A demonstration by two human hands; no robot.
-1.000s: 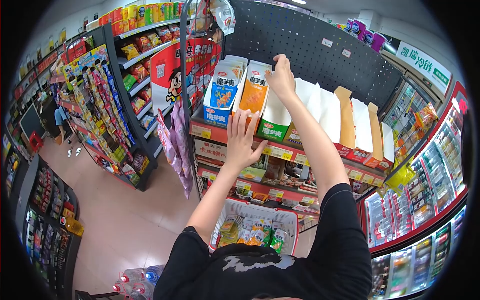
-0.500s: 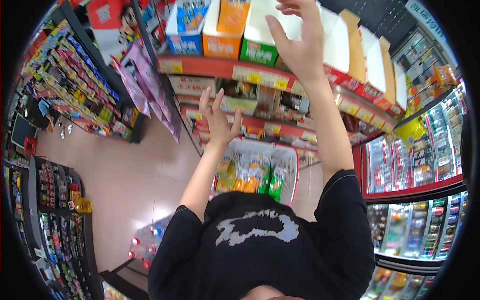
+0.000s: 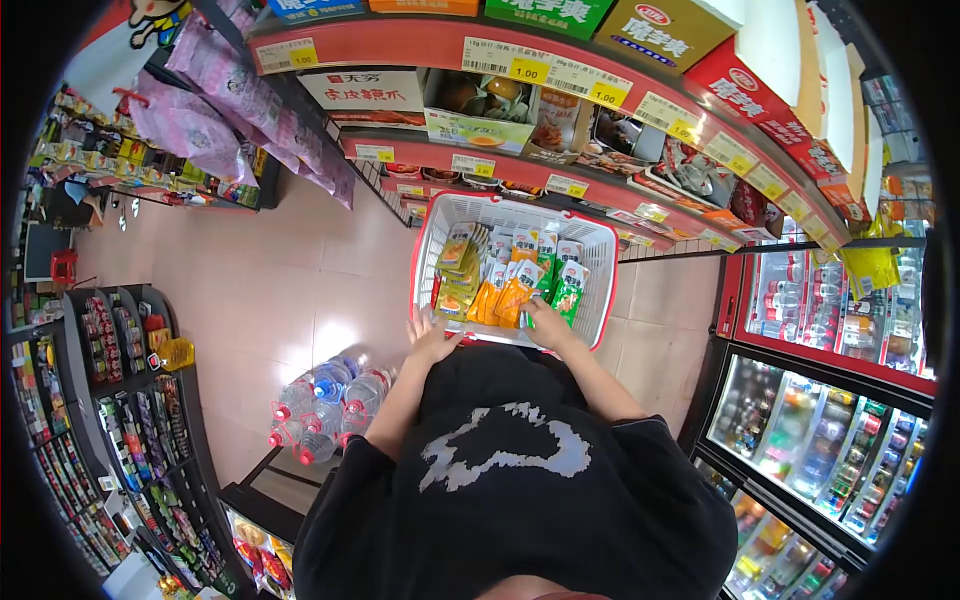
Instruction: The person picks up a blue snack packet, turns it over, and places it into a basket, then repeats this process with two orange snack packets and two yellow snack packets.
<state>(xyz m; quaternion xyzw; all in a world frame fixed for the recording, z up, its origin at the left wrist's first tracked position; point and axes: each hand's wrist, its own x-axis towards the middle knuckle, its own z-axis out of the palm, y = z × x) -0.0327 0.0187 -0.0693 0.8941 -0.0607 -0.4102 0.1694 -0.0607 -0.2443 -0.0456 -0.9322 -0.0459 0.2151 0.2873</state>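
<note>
A white shopping basket (image 3: 597, 260) with a red rim stands in front of me below the shelf. Inside are several small snack packets: dark yellow ones (image 3: 458, 290) at the left, orange packets (image 3: 488, 295) in the middle and green packets (image 3: 570, 290) at the right. My left hand (image 3: 432, 340) is at the basket's near left corner, its fingers apart by the rim. Over the near edge reaches my right hand (image 3: 548, 325), fingers closed at the lower end of an orange snack packet (image 3: 516, 297). Its fingertips are partly hidden.
Shelves with price labels (image 3: 527, 69) and snack boxes (image 3: 655, 30) rise beyond the basket. Large water bottles (image 3: 325, 405) stand on the floor at left. Drink coolers (image 3: 800, 430) line the right; pink packages (image 3: 215, 110) hang at upper left.
Both hands have come down from the shelf to the basket. My right hand was up by the open snack boxes; my left was before the lower shelf. The view has tilted down.
</note>
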